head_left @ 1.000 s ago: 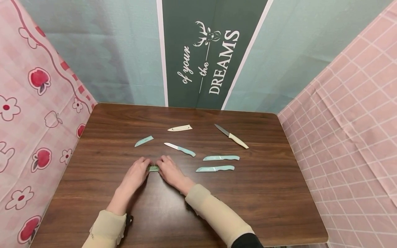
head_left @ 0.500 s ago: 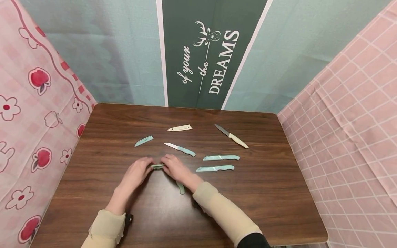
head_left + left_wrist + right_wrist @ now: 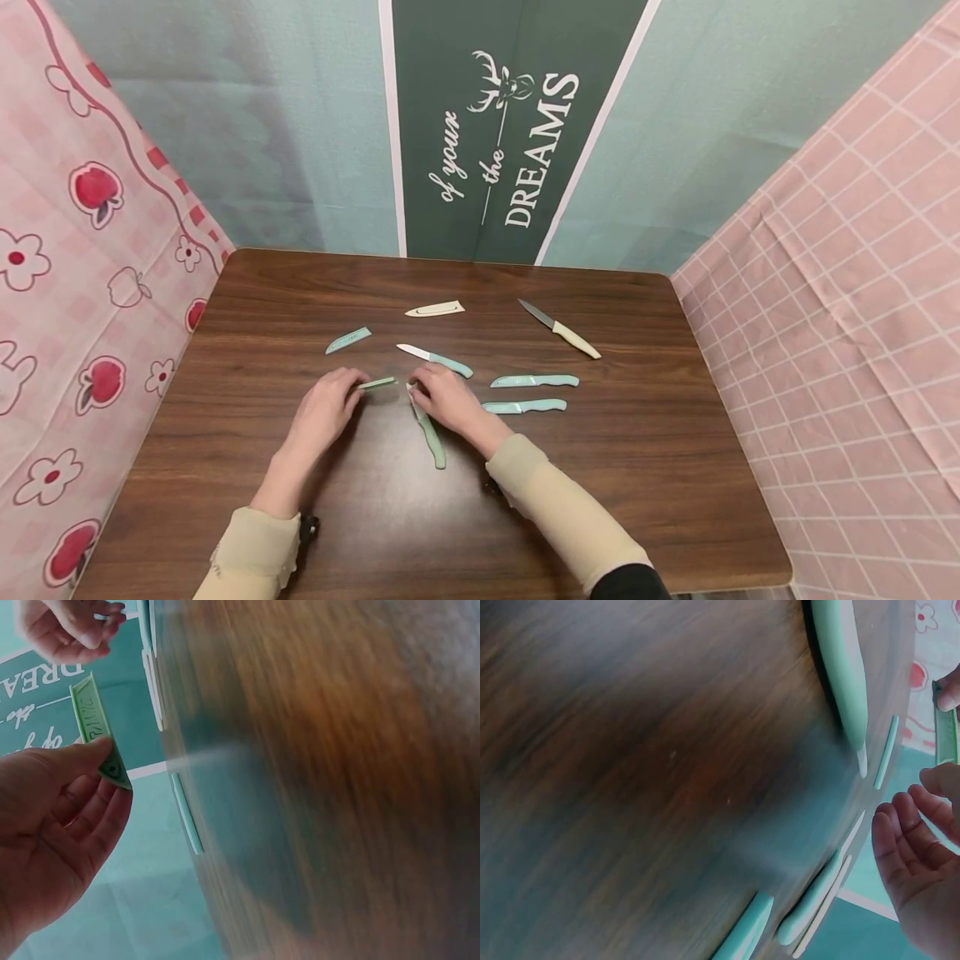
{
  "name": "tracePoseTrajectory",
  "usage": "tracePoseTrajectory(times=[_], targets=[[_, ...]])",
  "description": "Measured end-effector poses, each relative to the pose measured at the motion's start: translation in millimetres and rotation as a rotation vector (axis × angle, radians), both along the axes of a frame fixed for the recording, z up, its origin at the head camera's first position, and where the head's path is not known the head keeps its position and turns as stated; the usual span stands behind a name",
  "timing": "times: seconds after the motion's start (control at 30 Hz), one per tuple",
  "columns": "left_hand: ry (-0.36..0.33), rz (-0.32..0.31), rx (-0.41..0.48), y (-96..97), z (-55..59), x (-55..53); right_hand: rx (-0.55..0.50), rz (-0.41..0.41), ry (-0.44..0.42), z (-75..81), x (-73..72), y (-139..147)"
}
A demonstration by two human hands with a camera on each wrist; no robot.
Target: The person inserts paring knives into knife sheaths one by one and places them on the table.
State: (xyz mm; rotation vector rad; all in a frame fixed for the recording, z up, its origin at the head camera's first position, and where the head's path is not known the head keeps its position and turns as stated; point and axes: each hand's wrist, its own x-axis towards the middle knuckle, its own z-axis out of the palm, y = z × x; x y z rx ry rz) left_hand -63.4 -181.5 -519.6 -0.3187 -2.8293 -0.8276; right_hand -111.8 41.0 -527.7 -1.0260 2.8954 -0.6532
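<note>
My left hand (image 3: 324,414) pinches a small green knife sheath (image 3: 377,383) between thumb and fingers, a little above the table. Ribbed markings show on the sheath (image 3: 91,712) in the left wrist view. My right hand (image 3: 452,402) hovers just right of it with loosely bent fingers and nothing in them, as the right wrist view shows. Below that hand lies a green-handled paring knife (image 3: 431,439), its handle toward the near edge and its pale blade partly hidden by the fingers in the head view.
Beyond the hands lie a blue sheath (image 3: 348,340), a bare blue-handled knife (image 3: 450,365), a cream sheath (image 3: 435,309) and a bare cream-handled knife (image 3: 573,340). Two sheathed blue knives (image 3: 535,381) lie to the right on the brown table (image 3: 637,475). Patterned cloths hang around it.
My right hand has moved right, off the green sheath, which now stays in my left hand alone. The left hand has shifted slightly forward. More of the green knife has come into view.
</note>
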Motion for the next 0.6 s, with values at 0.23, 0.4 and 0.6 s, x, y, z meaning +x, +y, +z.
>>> tracePoseTrajectory(times=[0.23, 0.4, 0.6], targets=[[0.036, 0.020, 0.014, -0.5, 0.8, -0.9, 0.052, -0.005, -0.040, 4.5, 0.0, 9.2], [0.020, 0.034, 0.013, -1.4, -1.7, -1.0, 0.124, -0.005, -0.112, 9.3, 4.7, 12.7], [0.012, 0.040, 0.001, -2.7, -5.2, -0.3, 0.183, -0.036, -0.222, 10.8, 11.7, 13.5]])
